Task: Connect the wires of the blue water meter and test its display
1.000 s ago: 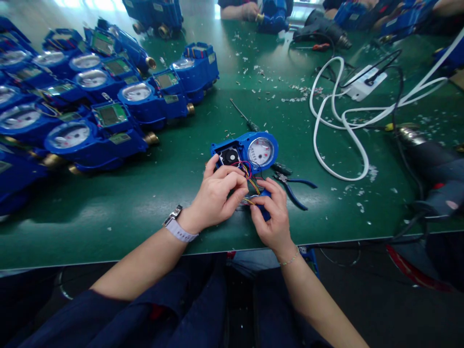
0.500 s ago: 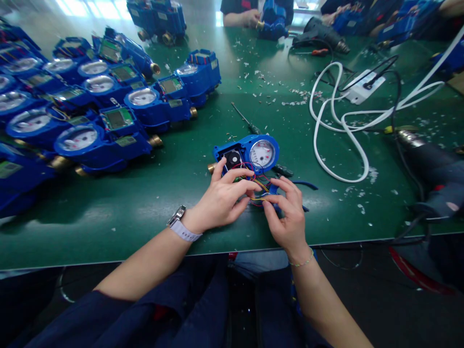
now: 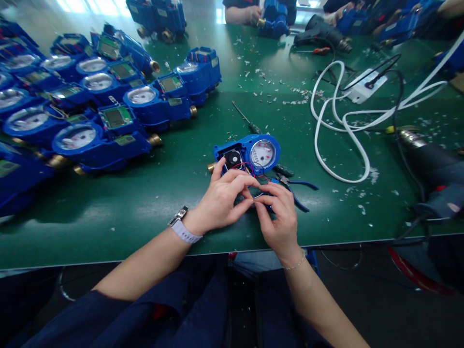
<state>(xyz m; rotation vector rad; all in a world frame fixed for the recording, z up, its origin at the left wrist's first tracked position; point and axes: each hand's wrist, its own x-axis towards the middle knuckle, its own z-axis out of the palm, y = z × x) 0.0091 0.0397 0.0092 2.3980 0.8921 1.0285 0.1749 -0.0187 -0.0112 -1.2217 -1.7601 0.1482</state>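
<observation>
A blue water meter [image 3: 266, 153] lies on the green table in front of me, its side compartment uncovered and thin coloured wires [image 3: 250, 168] coming out. My left hand [image 3: 226, 195] pinches wires between thumb and fingers, while its index finger rests at the compartment's edge. Close beside it, my right hand [image 3: 279, 212] has thumb and fingertips together on the wire ends, nearly touching the left fingertips. Blue-handled pliers [image 3: 299, 183] lie just right of my right hand. Behind the meter is a screwdriver [image 3: 241, 112]; a second dark handle [image 3: 283, 170] shows beside the dial.
Many blue water meters [image 3: 141, 96] stand in rows at the left. A white cable [image 3: 322, 164] loops at the right near a power strip [image 3: 366, 87]. A heat gun [image 3: 435, 164] lies at the right edge, another [image 3: 322, 34] farther back. Co-workers' hands [image 3: 250, 15] handle meters across the table.
My right hand has moved left, closing up to my left fingertips and exposing more of the pliers. My left hand has stayed nearly in place, its fingers drawn closer together.
</observation>
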